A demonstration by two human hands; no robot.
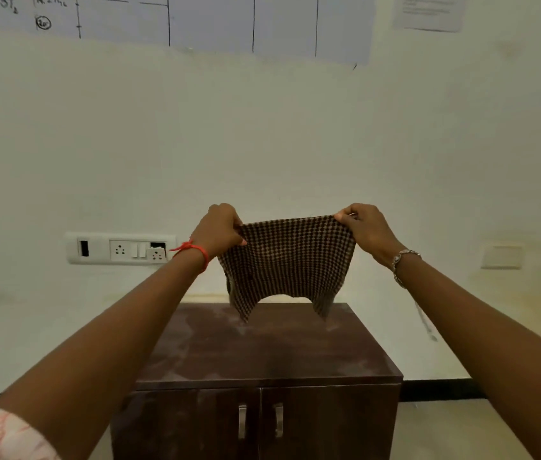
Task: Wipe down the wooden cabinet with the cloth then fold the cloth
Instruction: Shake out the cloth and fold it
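Note:
A brown checked cloth (287, 263) hangs spread out in the air above the back of the cabinet. My left hand (217, 230) pinches its upper left corner and my right hand (367, 229) pinches its upper right corner. The cloth's lower corners dangle just over the cabinet top without clearly touching it. The dark wooden cabinet (262, 353) stands below against the wall, its top showing pale dusty smears. Two doors with metal handles (260, 419) face me.
A white switch and socket panel (119, 249) is on the wall to the left of the cloth. Paper charts (196, 18) hang high on the wall. A black skirting line (438, 390) runs along the floor on both sides of the cabinet.

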